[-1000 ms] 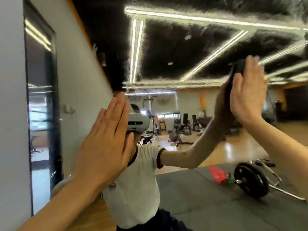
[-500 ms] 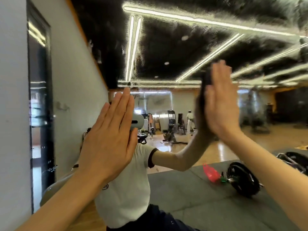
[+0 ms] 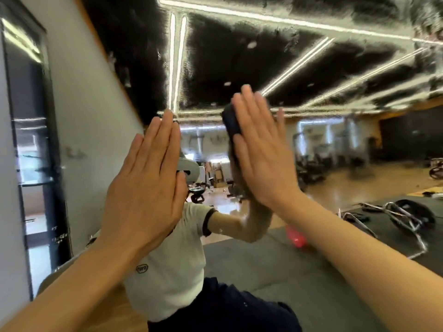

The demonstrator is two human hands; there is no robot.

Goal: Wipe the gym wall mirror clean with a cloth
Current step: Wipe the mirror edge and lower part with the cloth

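- Right hand [image 3: 261,154]: flat, fingers straight, pressing dark cloth [image 3: 230,121] on mirror [image 3: 335,164].
- Cloth long axis near vertical.
- Left hand [image 3: 146,188]: flat, holding nothing.

Open mirror [image 3: 335,164] glass stretches right of and above the right hand [image 3: 261,159]. To its left, the flat left hand [image 3: 146,188] sits near, narrowing the gap between them.
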